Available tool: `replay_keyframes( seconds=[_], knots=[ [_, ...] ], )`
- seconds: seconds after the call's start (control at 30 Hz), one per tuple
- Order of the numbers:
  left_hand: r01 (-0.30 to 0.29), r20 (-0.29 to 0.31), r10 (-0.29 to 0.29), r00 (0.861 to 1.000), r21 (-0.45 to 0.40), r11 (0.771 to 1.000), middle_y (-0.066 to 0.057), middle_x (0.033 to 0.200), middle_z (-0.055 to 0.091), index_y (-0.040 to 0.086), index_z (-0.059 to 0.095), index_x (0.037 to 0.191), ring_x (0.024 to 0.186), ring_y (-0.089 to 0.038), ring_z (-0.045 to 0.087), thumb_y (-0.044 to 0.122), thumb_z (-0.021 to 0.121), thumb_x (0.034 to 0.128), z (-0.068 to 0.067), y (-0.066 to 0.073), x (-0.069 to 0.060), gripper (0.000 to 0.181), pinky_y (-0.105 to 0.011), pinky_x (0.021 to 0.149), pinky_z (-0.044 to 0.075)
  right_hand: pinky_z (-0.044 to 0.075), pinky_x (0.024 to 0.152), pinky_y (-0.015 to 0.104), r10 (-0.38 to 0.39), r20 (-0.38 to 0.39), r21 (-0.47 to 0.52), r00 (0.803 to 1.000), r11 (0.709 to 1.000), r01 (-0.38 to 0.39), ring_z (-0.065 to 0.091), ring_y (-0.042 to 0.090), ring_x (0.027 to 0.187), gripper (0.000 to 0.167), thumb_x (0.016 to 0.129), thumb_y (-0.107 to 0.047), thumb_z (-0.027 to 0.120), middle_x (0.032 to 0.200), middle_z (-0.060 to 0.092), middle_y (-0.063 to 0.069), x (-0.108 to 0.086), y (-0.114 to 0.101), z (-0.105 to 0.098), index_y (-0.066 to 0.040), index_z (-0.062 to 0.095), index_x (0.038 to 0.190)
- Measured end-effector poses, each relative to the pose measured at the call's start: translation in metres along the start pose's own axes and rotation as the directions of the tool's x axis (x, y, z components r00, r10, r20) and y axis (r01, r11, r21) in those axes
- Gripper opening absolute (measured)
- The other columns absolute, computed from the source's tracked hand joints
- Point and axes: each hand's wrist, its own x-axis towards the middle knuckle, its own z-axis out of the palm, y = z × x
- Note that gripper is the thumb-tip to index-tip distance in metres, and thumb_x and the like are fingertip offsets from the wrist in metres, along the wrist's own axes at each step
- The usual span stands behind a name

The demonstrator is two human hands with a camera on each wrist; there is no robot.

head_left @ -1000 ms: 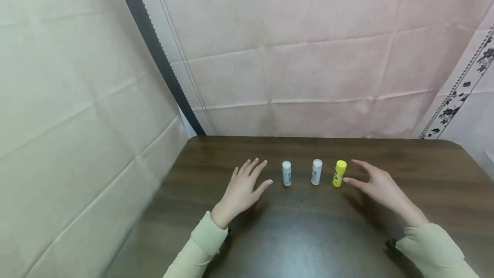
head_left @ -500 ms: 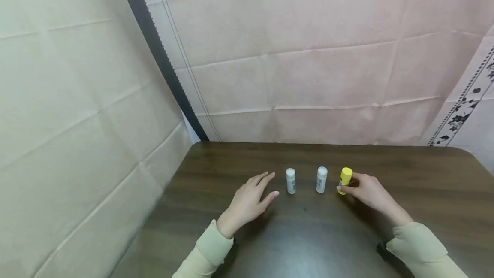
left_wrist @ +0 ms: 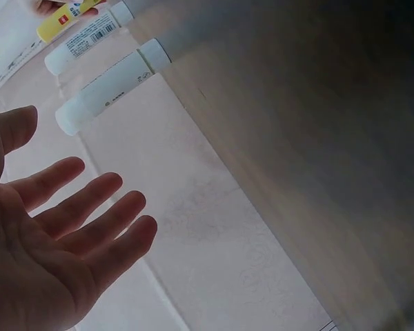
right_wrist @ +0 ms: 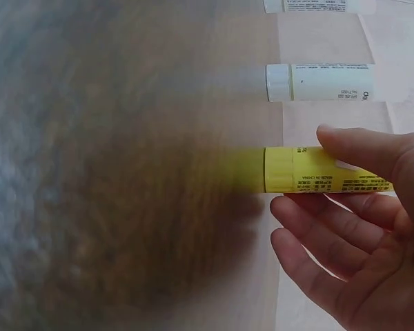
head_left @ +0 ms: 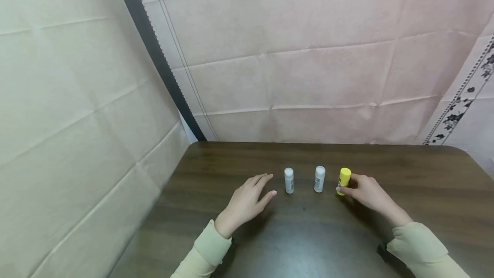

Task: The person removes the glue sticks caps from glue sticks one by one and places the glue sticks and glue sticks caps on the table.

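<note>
Three capped tubes stand upright in a row on the brown table. My right hand pinches the yellow tube at the row's right end, thumb on one side and fingers on the other; in the right wrist view the yellow tube still stands on the tabletop. A white tube is in the middle and another white tube at the left. Left of that one, my left hand hovers with fingers spread, touching no tube; the left wrist view shows the palm and nothing held.
Pale creased cloth hangs behind the table's far edge, and another cloth runs along the left side. A dark strip lies between them. A floral border hangs at the far right.
My right hand has moved in to the yellow tube and its thumb and fingers have closed on it. My left hand stays left of the white tubes. The head view has shifted slightly.
</note>
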Motion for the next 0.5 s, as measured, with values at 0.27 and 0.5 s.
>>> replay_keyframes(
  seconds=[0.27,0.5],
  knots=[
    [-0.016,0.009,0.016,1.000,0.016,1.000,-0.014,0.151,0.061,0.012,0.057,0.154,0.135,-0.032,0.062,0.042,0.061,0.1098,-0.001,0.002,0.000,0.054,-0.053,0.104,0.056,0.059,0.079,0.048,-0.036,-0.062,-0.028,0.997,0.999,0.035,0.073,0.029,0.091,0.031,0.097,-0.028,0.081,0.099,0.078,0.011,-0.004,-0.006,-0.012,0.001,0.073,0.106],
    [-0.017,0.010,0.017,1.000,0.017,1.000,-0.013,0.148,0.064,0.012,0.059,0.152,0.132,-0.032,0.063,0.042,0.061,0.1100,-0.002,0.003,-0.001,0.051,-0.052,0.103,0.056,0.061,0.080,0.051,-0.064,-0.107,-0.021,0.992,0.998,0.062,0.075,0.034,0.096,0.037,0.100,-0.028,0.078,0.103,0.079,0.016,-0.009,-0.024,-0.041,0.005,0.072,0.115]
  ],
)
